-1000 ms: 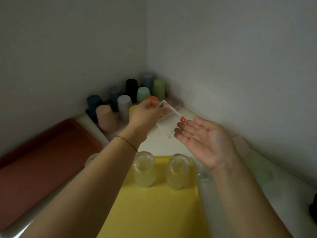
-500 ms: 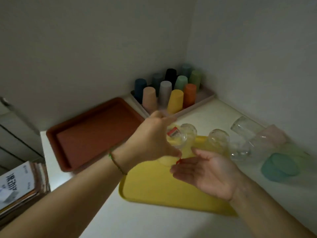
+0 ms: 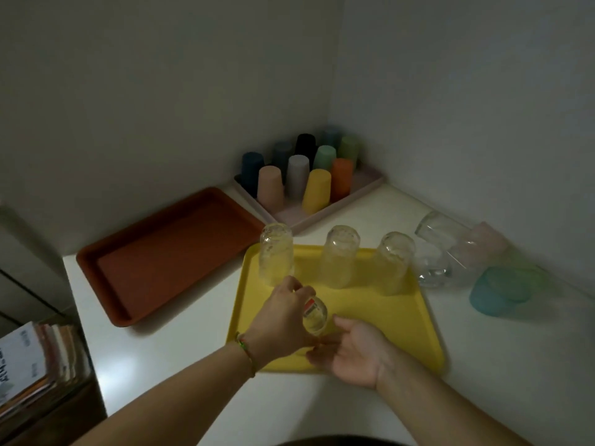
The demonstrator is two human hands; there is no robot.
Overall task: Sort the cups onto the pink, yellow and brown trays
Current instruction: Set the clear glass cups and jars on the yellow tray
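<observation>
My left hand grips a clear glass cup with a red sticker, held low over the front part of the yellow tray. My right hand lies open, palm up, just below and right of that cup. Three clear glasses stand upside down along the yellow tray's far edge. The brown tray at the left holds nothing. The pink tray in the corner carries several coloured cups turned upside down.
Clear, pinkish, green and teal cups lie on their sides on the white counter at the right, against the wall. A stack of papers sits at the lower left beyond the counter's edge. Walls close the corner behind the trays.
My left hand has brought the stickered glass down from in front of the pink tray to low over the yellow tray. The right hand followed beneath it, still open. The view pulled back.
</observation>
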